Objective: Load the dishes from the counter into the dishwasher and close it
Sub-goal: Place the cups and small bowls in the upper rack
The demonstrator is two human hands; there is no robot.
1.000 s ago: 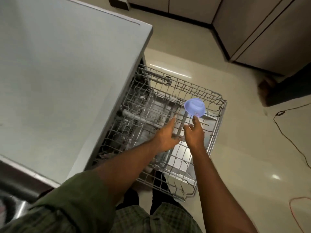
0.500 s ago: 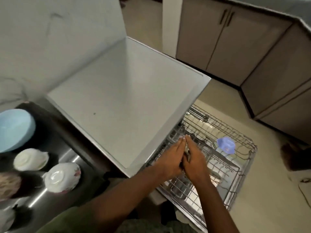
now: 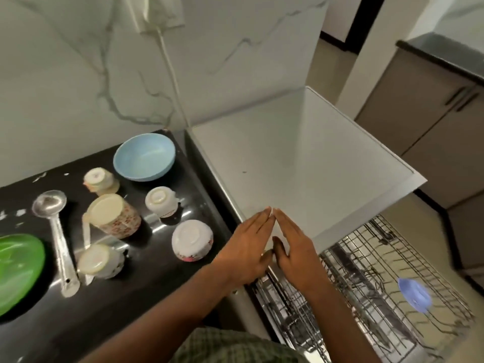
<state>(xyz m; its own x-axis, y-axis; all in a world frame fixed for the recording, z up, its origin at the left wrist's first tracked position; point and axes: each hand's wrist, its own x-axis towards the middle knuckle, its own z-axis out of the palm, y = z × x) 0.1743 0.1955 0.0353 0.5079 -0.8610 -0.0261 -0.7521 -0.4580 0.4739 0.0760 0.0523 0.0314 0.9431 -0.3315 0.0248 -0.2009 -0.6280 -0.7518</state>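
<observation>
Both hands are hovering flat, holding nothing: the left hand [image 3: 248, 247] and right hand [image 3: 293, 247] with straight fingers meeting at the tips. Left of the fingers, dishes are sitting on the black counter [image 3: 146, 292]: a light blue bowl [image 3: 144, 157], an upturned white bowl [image 3: 192, 240]. Right of them, a blurred, seemingly purple bowl [image 3: 414, 294] is resting in the dishwasher rack [image 3: 366, 279].

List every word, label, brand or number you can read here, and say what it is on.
None can be read.
The mug and the bowl show flower patterns, no lettering.
The wall socket and dishwasher top show no legible marks.
</observation>
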